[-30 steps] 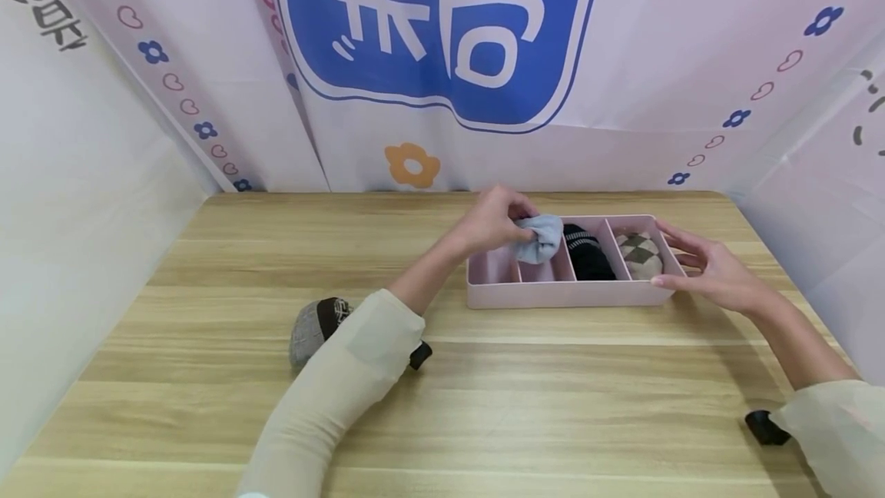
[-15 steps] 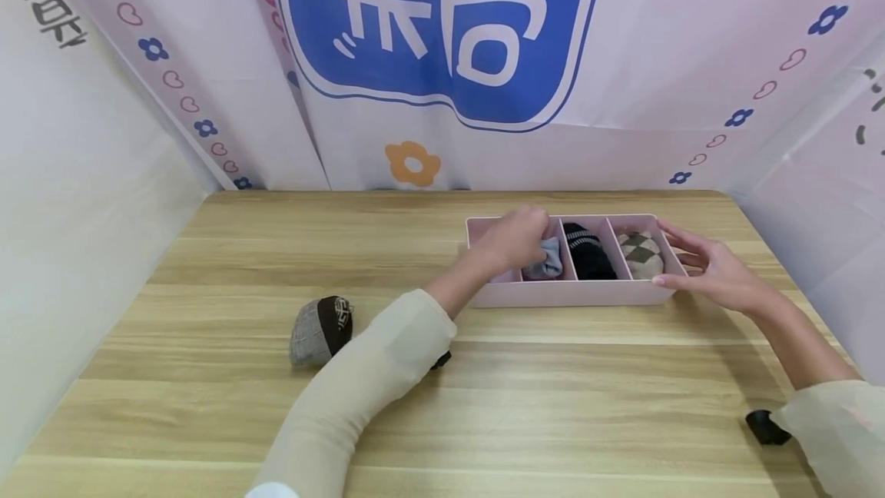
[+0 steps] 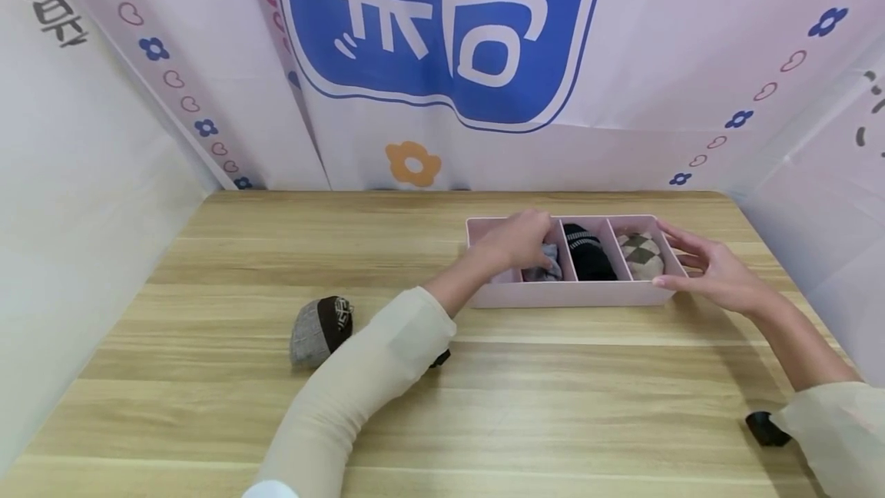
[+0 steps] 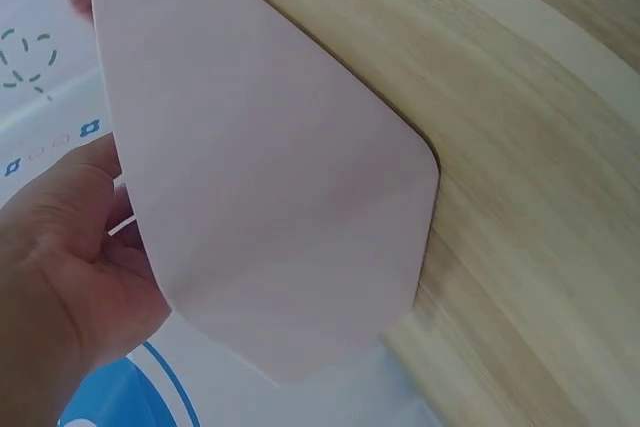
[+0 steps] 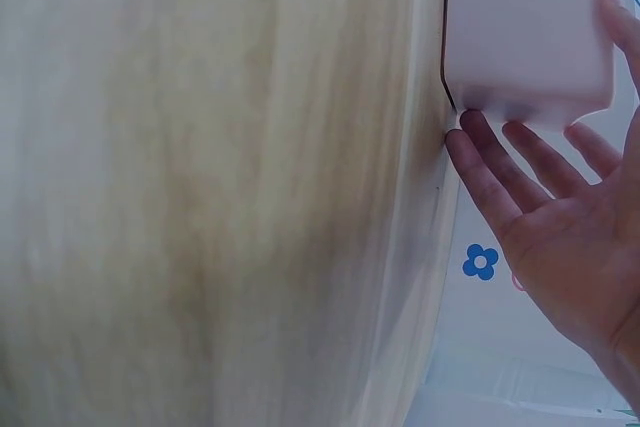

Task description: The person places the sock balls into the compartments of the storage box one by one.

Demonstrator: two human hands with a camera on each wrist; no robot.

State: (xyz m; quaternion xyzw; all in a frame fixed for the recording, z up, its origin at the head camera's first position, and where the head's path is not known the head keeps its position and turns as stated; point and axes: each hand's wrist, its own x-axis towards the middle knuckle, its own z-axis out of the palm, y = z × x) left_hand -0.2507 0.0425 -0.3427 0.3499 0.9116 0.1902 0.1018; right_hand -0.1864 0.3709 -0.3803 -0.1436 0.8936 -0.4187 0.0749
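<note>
A long pink divided box [image 3: 574,295] lies near the back of the table. My left hand [image 3: 515,242] reaches down into its second compartment from the left, with curled fingers at a rolled light-blue sock [image 3: 551,266]. The box wall [image 4: 270,167] hides those fingertips in the left wrist view. To the right, a rolled black sock [image 3: 589,256] and an argyle sock [image 3: 639,256] fill the other two compartments. My right hand [image 3: 719,275] steadies the box's right end, fingers extended against the end wall and thumb at the front corner.
A rolled grey sock [image 3: 311,336] with a dark brown band lies on the wooden table [image 3: 539,406], left of my left forearm. The box's leftmost compartment is largely covered by my left hand. A printed cloth [image 3: 622,152] hangs behind the table.
My left hand has moved right and down, bringing the light-blue sock from above the box into the second compartment, where it now sits lower. My right hand has stayed at the box's end.
</note>
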